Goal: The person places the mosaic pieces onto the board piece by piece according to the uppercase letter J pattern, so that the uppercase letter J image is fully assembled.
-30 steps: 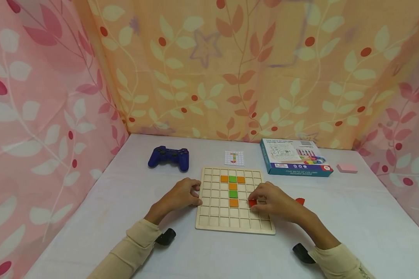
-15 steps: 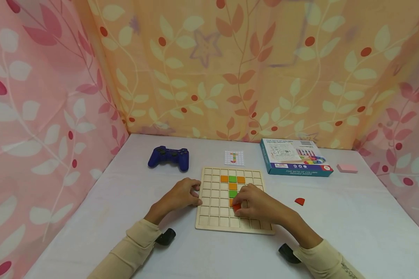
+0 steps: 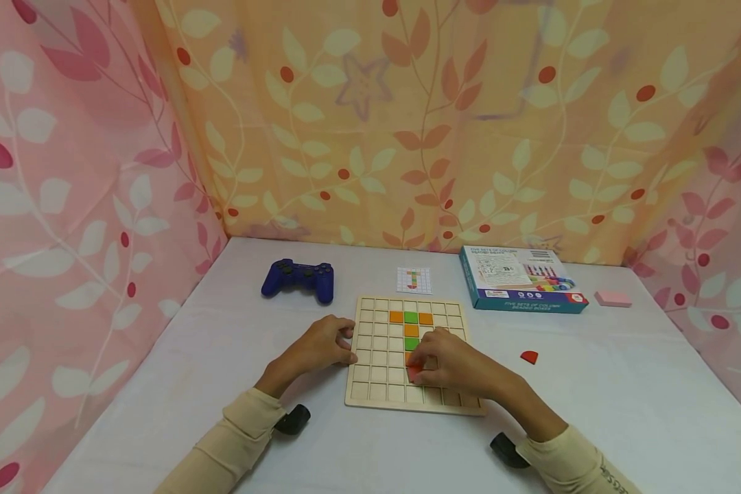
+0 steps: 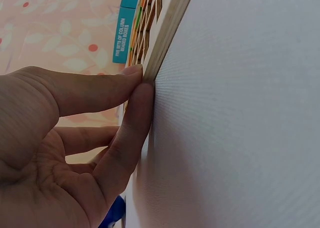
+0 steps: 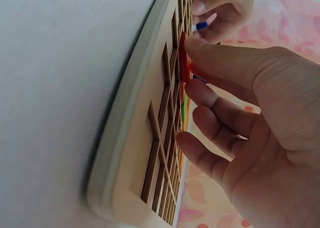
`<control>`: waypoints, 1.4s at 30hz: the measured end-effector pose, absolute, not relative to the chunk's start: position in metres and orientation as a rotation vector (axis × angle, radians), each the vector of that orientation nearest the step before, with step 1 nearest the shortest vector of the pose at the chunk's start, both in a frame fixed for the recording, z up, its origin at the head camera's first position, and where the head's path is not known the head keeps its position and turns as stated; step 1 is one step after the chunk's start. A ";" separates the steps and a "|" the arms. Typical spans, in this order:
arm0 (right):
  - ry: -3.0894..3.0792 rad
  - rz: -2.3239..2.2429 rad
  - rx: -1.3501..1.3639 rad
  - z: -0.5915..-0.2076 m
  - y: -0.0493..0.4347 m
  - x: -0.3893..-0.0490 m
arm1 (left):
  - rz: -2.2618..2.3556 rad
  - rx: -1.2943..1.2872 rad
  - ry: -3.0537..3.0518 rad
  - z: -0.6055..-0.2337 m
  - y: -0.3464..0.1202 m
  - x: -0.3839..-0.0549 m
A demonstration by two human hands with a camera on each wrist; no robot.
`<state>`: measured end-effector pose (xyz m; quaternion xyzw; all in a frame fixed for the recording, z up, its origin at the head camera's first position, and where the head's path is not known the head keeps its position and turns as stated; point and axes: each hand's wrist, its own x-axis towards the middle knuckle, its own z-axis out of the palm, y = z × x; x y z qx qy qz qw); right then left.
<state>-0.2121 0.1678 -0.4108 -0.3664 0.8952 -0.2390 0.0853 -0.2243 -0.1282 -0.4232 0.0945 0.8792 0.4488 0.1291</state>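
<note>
A wooden grid board [image 3: 377, 391] lies flat on the white table, with orange and green square tiles [image 3: 412, 331] set in its cells in a T-like pattern. My left hand [image 3: 319, 344] holds the board's left edge; the left wrist view has thumb and a finger pinching the rim [image 4: 167, 27]. Over the board's lower middle, my right hand [image 3: 460, 360] pinches a red tile [image 3: 414, 372] just below the lowest orange one. Fingers partly cover this red tile [image 5: 184, 57], so its full outline is hidden. To the right of the board rests a red quarter-circle tile [image 3: 529, 357].
Behind the board lies a small pattern card [image 3: 414, 280] with a coloured J-like figure. A blue game controller [image 3: 298, 280] sits at the back left. At the back right are a flat bead-set box [image 3: 523, 280] and a pink block [image 3: 614, 298]. Patterned cloth hangs behind.
My right hand has carried the red tile leftward across the board to below the orange column tile, then shifted it slightly. The left hand has stayed at the board's edge.
</note>
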 end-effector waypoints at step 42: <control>2.843 -0.767 -0.655 -0.410 0.259 -0.203 | 1.274 0.270 2.576 -0.423 -0.128 -0.225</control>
